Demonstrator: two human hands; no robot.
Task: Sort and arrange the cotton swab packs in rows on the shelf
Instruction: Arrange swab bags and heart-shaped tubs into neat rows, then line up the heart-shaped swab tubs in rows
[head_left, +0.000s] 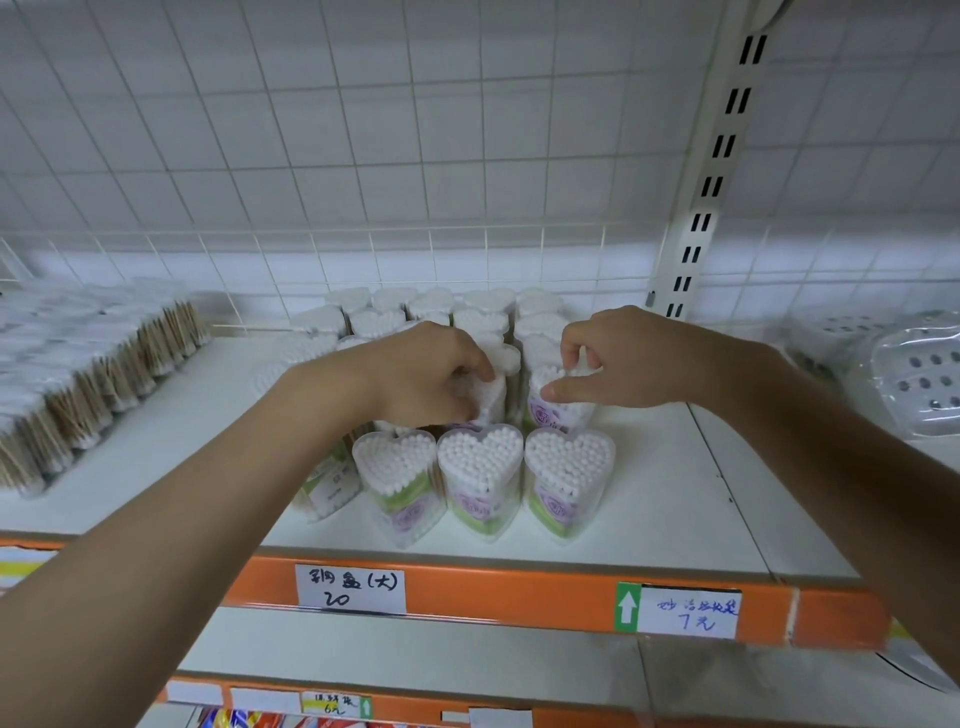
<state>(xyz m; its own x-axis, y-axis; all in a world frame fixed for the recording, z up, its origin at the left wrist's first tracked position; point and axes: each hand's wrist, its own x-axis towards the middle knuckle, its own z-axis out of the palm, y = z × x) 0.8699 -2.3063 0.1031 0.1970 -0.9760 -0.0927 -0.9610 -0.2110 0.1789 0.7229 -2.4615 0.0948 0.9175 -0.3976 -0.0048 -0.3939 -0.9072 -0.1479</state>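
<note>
Two price tags on shelf edge (519, 587): "20" (350, 590), "7" (688, 613). Behind it, left hand (415, 374) gripping heart-shaped swab pack (491, 397); right hand (618, 358) pinching another pack (558, 410).

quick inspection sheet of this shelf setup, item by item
surface: white shelf with an orange front rail carrying two handwritten price tags.
job's things: heart-shaped cotton swab packs standing upright, three across the front row, more rows behind to the back grid.
clutter: bagged wooden-stick swabs stacked at the left; clear perforated plastic trays at the right.
hands: left hand grips a pack in the second row; right hand pinches the top of the pack beside it.
cables: nothing seen.
surroundings: white wire grid back panel, slotted upright post, a lower shelf with colourful goods.
</note>
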